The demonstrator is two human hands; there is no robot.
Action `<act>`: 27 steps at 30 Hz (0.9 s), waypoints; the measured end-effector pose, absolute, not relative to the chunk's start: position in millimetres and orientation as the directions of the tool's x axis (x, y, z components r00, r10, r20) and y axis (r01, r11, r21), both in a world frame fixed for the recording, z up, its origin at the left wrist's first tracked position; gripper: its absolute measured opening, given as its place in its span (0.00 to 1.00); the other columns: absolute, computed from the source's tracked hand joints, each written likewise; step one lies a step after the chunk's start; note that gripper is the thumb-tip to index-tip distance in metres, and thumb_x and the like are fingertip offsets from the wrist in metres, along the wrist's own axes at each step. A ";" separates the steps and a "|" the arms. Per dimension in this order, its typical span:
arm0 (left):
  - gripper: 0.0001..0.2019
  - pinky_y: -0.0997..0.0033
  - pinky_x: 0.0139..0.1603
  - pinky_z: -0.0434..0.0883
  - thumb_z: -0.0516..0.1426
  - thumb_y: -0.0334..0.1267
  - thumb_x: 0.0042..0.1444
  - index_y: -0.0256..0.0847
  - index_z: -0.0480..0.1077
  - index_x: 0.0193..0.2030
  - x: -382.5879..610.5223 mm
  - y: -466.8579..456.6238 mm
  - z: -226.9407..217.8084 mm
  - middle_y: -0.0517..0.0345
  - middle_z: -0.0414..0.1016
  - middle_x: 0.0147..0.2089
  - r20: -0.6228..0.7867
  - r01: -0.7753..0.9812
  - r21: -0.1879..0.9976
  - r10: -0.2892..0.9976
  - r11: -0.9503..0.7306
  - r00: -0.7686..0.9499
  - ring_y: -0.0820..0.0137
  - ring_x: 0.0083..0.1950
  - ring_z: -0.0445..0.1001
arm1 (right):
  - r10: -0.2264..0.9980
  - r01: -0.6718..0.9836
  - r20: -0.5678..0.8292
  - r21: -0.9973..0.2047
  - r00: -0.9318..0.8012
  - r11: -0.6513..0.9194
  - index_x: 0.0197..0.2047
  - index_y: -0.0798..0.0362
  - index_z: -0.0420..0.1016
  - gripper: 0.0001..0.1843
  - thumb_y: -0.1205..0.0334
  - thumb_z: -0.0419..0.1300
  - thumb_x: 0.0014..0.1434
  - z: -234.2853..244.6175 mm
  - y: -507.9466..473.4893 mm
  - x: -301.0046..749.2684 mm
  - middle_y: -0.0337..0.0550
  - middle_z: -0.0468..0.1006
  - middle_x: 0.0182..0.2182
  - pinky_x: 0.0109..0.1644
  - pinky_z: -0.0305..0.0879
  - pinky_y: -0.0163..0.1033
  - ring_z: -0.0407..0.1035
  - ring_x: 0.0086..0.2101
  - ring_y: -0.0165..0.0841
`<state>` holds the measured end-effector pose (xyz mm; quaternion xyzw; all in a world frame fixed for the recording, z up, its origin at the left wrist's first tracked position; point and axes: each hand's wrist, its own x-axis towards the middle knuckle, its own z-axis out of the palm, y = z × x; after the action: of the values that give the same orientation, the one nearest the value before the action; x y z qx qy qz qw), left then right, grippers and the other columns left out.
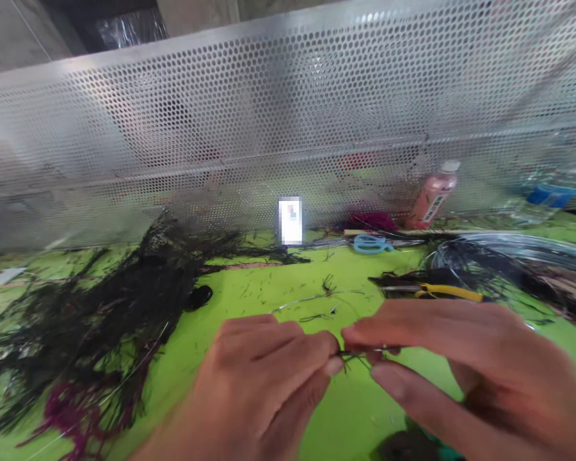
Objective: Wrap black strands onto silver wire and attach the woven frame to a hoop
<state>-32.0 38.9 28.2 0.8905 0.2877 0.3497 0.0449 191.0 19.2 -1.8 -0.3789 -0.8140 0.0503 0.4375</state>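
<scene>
The left hand (269, 378) pinches a thin, dark strand (349, 353); at its three o'clock the right hand (499, 352) curls at the strand's other end, its grip unclear. Smooth green surface (249, 288) gives open room at twelve, dotted with clippings (326, 285). Wispy black fibres (139, 294) heap at ten; yellow-handled pliers (451, 292) lie at two. Farther, towards one, a pink capped bottle (432, 197) stands near the perforated metal screen (269, 96).

Dark strand (354, 353), lime-green tabletop (259, 291), black fibres (129, 307), blue-handled scissors (388, 245), silver dot-patterned panel (249, 96)
</scene>
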 end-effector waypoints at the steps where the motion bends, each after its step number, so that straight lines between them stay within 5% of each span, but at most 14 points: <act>1: 0.10 0.72 0.28 0.65 0.53 0.31 0.72 0.40 0.73 0.38 -33.0 39.7 26.8 0.64 0.75 0.27 0.606 0.483 0.209 0.500 -0.850 0.618 0.75 0.24 0.70 | 0.703 0.569 0.654 -0.476 -0.281 0.670 0.52 0.37 0.74 0.09 0.51 0.57 0.71 -2.4 17.6 193.6 0.33 0.85 0.39 0.34 0.80 0.32 0.81 0.36 0.31; 5: 0.08 0.69 0.28 0.65 0.52 0.29 0.71 0.38 0.73 0.44 -34.8 41.1 23.0 0.64 0.73 0.28 0.613 0.472 0.060 0.405 -0.880 0.678 0.74 0.25 0.69 | 0.800 0.552 0.547 -0.599 -0.246 0.580 0.50 0.35 0.75 0.11 0.44 0.61 0.68 -2.9 14.4 202.9 0.31 0.82 0.36 0.28 0.77 0.26 0.79 0.33 0.28; 9: 0.08 0.69 0.28 0.65 0.53 0.27 0.70 0.38 0.73 0.45 -35.5 39.5 21.2 0.65 0.71 0.27 0.595 0.468 0.044 0.400 -0.882 0.697 0.74 0.25 0.69 | 0.838 0.506 0.463 -0.669 -0.289 0.545 0.46 0.36 0.77 0.10 0.52 0.68 0.62 1.7 16.9 203.0 0.29 0.81 0.33 0.29 0.76 0.24 0.78 0.30 0.26; 18: 0.11 0.72 0.25 0.63 0.53 0.32 0.72 0.41 0.73 0.38 -30.5 32.8 29.8 0.67 0.71 0.25 0.530 0.488 0.269 0.551 -0.830 0.645 0.76 0.23 0.67 | 0.793 0.438 0.494 -0.661 -0.357 0.609 0.37 0.42 0.79 0.08 0.67 0.66 0.57 19.5 22.7 188.3 0.25 0.78 0.25 0.24 0.66 0.26 0.70 0.22 0.22; 22: 0.14 0.75 0.23 0.64 0.53 0.33 0.71 0.41 0.71 0.32 -30.3 30.6 28.1 0.68 0.70 0.23 0.502 0.502 0.383 0.631 -0.776 0.592 0.77 0.22 0.68 | 0.711 0.445 0.584 -0.556 -0.392 0.702 0.36 0.47 0.77 0.05 0.66 0.64 0.64 19.9 24.1 184.3 0.28 0.76 0.23 0.25 0.62 0.29 0.69 0.21 0.22; 27: 0.16 0.78 0.23 0.68 0.54 0.34 0.70 0.42 0.73 0.29 -31.7 27.9 27.0 0.67 0.70 0.22 0.492 0.527 0.421 0.674 -0.738 0.551 0.77 0.20 0.68 | 0.560 0.598 0.701 -0.236 -0.442 0.766 0.39 0.50 0.79 0.10 0.68 0.57 0.70 9.6 20.4 185.2 0.36 0.83 0.29 0.27 0.65 0.39 0.73 0.23 0.28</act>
<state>-31.7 27.9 27.0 0.8734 0.3438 0.3259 0.1129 185.2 20.4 9.6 -0.3410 -0.8488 -0.0233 0.4035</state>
